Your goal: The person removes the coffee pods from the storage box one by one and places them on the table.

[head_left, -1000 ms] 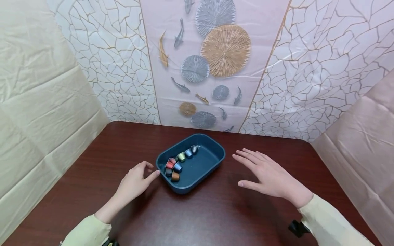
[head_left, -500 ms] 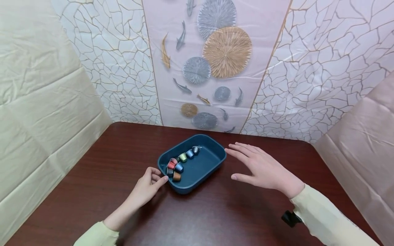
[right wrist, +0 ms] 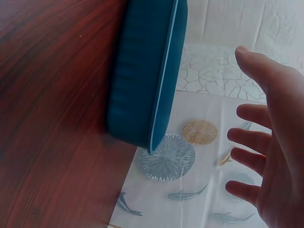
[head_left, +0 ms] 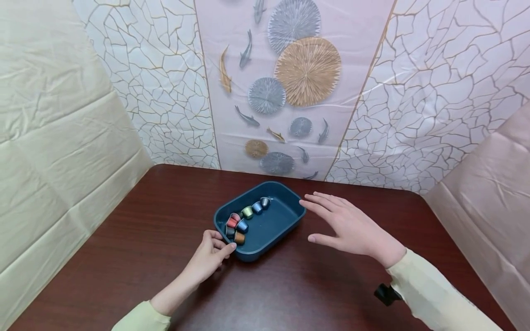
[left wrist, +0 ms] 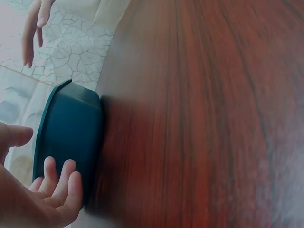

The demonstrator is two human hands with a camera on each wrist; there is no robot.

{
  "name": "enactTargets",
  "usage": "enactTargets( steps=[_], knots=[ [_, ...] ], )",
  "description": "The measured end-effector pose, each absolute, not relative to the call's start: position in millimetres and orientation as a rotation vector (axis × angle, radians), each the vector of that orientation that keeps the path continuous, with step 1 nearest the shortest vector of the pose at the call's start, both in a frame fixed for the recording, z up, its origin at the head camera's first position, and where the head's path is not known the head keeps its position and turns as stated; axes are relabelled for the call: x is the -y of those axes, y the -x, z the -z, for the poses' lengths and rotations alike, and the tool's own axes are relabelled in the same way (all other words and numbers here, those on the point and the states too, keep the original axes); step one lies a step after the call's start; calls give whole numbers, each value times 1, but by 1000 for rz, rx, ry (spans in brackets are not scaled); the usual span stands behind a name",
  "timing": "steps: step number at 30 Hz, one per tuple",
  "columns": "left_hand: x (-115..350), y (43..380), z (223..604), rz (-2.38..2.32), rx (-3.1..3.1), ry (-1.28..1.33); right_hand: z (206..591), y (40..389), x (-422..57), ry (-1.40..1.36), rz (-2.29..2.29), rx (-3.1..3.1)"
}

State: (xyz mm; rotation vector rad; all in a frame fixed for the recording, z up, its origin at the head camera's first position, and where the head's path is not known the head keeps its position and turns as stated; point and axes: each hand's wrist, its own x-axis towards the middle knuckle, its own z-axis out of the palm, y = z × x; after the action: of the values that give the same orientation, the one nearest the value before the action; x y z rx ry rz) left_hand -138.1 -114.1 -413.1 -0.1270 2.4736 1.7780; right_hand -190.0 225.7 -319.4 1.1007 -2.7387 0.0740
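Observation:
A dark blue rectangular tray [head_left: 271, 248] with rounded corners sits on the table. Several coffee capsules lie inside, mostly along its left and back sides: red [head_left: 232, 222], orange [head_left: 239, 237], green [head_left: 247, 212], blue [head_left: 242, 225] and dark ones. My left hand [head_left: 209, 257] is at the tray's near left corner, its thumb close to the rim. In the left wrist view, bent fingers [left wrist: 61, 183] overlap the outer wall while the thumb stands apart from the rim. Fingers spread, my right hand [head_left: 348, 225] hovers by the tray's right end, its fingertips overlapping the rim in the head view.
The dark reddish-brown table [head_left: 165, 197] carries the tray toward its back. Behind it hangs a patterned cloth [head_left: 265, 133] with fish and round shapes. Pale cloth walls rise on the left [head_left: 62, 161] and right [head_left: 488, 197].
My left hand has moved right and slightly down, coming up to the tray's near corner. My right hand has shifted left toward the tray's right end. The capsules keep their arrangement.

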Motion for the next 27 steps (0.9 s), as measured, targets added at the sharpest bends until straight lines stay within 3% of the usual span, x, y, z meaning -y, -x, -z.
enactTargets(
  steps=[27],
  knots=[
    [115,144,413,-1879,-2385,214,326,190,-222,-1154,-84,2746]
  ],
)
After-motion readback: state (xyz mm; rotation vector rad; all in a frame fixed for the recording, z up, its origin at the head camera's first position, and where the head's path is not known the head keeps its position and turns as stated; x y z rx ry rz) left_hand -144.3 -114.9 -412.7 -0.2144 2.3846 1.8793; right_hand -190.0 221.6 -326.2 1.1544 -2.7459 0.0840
